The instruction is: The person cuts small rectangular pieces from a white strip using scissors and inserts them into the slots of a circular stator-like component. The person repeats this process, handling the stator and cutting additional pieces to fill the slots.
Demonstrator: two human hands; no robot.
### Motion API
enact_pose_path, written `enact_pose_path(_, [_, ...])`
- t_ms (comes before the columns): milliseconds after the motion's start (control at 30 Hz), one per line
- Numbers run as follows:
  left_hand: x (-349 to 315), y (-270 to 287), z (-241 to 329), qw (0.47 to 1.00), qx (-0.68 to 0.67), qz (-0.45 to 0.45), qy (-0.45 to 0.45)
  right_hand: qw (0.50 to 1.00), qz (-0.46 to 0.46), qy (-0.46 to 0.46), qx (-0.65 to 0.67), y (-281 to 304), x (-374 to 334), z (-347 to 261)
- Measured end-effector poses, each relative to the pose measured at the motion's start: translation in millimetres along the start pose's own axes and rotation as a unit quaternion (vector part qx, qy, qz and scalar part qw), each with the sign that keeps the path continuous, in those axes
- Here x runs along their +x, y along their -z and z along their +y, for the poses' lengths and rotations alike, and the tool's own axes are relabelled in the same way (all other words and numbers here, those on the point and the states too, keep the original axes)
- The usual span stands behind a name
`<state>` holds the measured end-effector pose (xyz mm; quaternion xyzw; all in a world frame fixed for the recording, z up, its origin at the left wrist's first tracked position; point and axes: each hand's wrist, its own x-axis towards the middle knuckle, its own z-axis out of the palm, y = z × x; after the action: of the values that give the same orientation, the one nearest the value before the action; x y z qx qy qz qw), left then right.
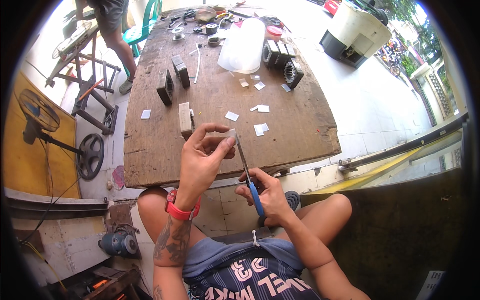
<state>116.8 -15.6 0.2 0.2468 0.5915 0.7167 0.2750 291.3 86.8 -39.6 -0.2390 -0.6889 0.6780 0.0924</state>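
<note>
Over the near edge of the wooden table, my left hand [202, 155] pinches a small whitish piece of sheet [229, 133] between thumb and fingers. My right hand [270, 192] is closed around blue-handled scissors [256, 199], blades pointing away from me. The blade tips are right beside the piece, touching or nearly so; whether they grip it I cannot tell. A block-like piece [185, 119] with a pale face stands just beyond my left hand. Several small white cut pieces [231, 116] lie scattered past the scissors.
The wooden table [150, 145] also carries toothed metal cores [292, 75], two more dark cores [165, 87] at left, a rolled translucent sheet [243, 47], and tools and spools farther back. A fan [40, 112] stands at left. Another person's leg [117, 47] shows near a green chair [145, 27].
</note>
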Motion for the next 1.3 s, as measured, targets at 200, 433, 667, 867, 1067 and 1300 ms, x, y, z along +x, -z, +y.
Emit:
enact_pose_path(200, [-3.5,-2.6,1.9,1.000,0.002,-0.014,0.021,1.000,0.015,-0.005,-0.005,-0.2,0.0,-5.1])
enact_pose_path(433, [-6.5,-1.4,1.1,0.999,-0.001,-0.029,0.037,0.985,0.113,0.031,-0.127,33.4,5.5,-22.2])
enact_pose_path(667, [-12.6,-14.8,-6.7,0.984,-0.022,-0.094,0.149,0.823,0.285,0.033,-0.490,141.9,23.3,-44.0])
enact_pose_path(867, [-21.8,-26.2,-10.2,0.990,0.113,-0.074,0.037,0.937,0.130,0.209,-0.246,84.2,20.1,-49.3])
enact_pose_path(1067, [-18.4,-2.6,3.9,0.966,0.210,0.075,-0.129,0.991,-0.016,0.096,0.087,32.7,44.1,-54.8])
enact_pose_path(1300, [21.2,59.3,-10.7,0.898,0.405,0.169,-0.042,0.985,0.062,0.153,0.039,17.4,60.6,-46.9])
